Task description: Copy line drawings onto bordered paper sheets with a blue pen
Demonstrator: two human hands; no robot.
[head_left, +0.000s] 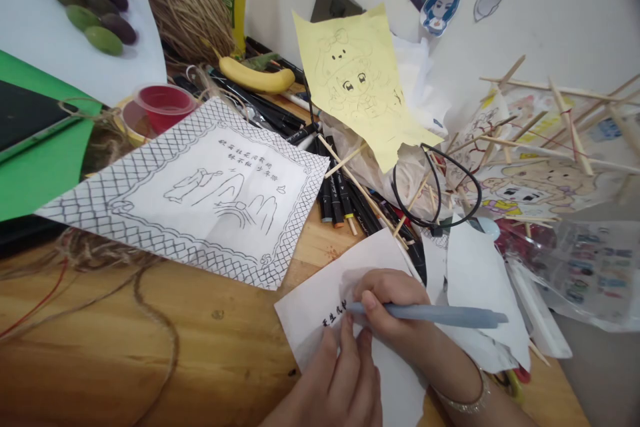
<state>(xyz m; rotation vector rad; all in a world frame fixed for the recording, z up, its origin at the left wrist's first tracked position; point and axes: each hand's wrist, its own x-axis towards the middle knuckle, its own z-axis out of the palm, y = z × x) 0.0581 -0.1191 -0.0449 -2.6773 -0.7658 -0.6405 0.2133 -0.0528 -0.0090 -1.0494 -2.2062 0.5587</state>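
A sheet of white paper (310, 313) lies slanted on the wooden table, with a short line of black handwritten characters on it. My right hand (400, 290) is closed around a pale blue pen (445, 315), its writing end at the characters and mostly hidden by my fingers. Below it, my left hand (345, 373) rests on the paper with fingers stretched out, the fingertips just under the writing. A bracelet (467, 403) circles my right wrist. To the upper left is another sheet, a line drawing with a lattice border (220, 193).
Black markers (335, 193) and thin wooden sticks (367, 190) crowd the back. Beyond stand a banana (257, 77), a ball of twine (183, 3), a red cup (165, 107) and a yellow drawing (355, 80). A black cable loop (480, 193) and stick frames with drawings (535, 183) are at right.
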